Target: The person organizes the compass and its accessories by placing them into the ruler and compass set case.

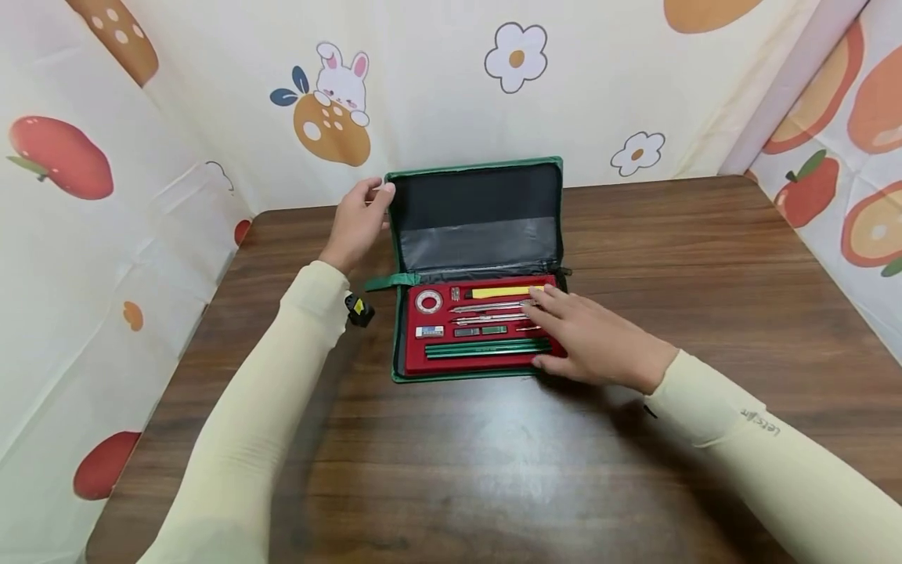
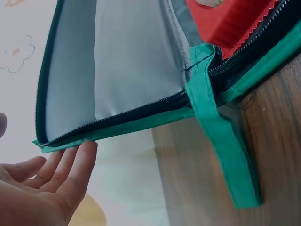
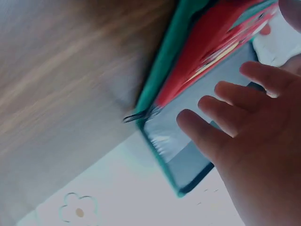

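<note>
A green zip case [image 1: 475,377] lies unfolded on the table, its black-lined lid [image 1: 479,192] standing up against the back curtain. My left hand [image 1: 357,223] is at the lid's upper left side; in the left wrist view its straight fingertips touch the green edge. In the case, a red tray [image 1: 440,366] carries a white ring [image 1: 428,301], a yellow-handled cutter [image 1: 493,293], silver compasses [image 1: 486,319], an eraser [image 1: 429,331] and dark green pencils [image 1: 486,348]. Fingers spread, my right hand [image 1: 592,337] hovers over the tray's right end and hides part of it.
A green strap [image 1: 384,282] sticks out from the case's left side onto the wooden table [image 1: 479,470]. The zipper pull [image 3: 135,117] hangs at the right hinge corner. Patterned curtains [image 1: 437,86] enclose the table at the back and sides.
</note>
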### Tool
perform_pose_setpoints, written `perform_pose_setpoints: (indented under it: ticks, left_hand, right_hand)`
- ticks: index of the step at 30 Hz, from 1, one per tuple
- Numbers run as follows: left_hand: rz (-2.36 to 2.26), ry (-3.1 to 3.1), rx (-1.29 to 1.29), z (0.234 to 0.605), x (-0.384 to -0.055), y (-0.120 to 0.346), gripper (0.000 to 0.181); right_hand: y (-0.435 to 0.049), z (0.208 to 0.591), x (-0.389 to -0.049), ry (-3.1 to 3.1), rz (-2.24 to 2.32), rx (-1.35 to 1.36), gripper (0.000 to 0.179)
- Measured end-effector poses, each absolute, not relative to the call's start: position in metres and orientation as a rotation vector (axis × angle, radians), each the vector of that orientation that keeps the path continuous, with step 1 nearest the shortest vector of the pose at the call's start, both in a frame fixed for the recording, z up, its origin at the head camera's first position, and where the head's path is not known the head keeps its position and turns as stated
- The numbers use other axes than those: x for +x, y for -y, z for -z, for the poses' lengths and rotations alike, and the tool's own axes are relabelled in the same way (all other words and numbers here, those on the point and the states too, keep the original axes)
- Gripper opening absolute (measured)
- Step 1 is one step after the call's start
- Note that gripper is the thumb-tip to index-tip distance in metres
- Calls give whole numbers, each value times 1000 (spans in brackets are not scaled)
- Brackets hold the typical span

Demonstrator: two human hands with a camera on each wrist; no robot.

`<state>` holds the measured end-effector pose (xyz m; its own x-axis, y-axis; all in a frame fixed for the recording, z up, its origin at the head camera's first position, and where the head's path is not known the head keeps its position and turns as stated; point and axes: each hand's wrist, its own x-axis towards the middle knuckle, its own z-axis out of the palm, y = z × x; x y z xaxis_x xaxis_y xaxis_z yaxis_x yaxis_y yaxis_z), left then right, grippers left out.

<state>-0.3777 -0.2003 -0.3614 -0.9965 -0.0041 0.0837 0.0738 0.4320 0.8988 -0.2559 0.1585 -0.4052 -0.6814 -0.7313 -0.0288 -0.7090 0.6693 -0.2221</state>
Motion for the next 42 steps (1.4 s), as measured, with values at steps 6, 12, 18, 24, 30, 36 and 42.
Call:
perform_pose_setpoints:
  ticks: [6,12,18,24,30,36,42]
  left_hand:
    - [1604,2526,-120,360,-370,203,52]
    - [1527,2432,-224,355,-359,205,45]
    - [1342,2538,-377,338,-326,200,46]
    - [1104,2597,-687,351,-290,205,22]
    - [986,2604,-983,373,-254,223,11]
    - [901,2681,-1049,390,-234,224,19]
    - [784,2771,-1107,398,-225,217,32]
  right_hand:
    - [-148,412,-242,-2878,265,-1455,40]
    - [-145,420,-238,-2911,273,-1499,14]
    - [-143,427,-238,-2934,306,-1480,17]
    - [-142,433,-234,-2992,374,-1485,25]
    - [-149,430,-228,-3066,428,-1552,22]
    - [-162,412,-219,-3016,474,-1643,14]
    - [-172,391,-216,-2943,689,-1766,7]
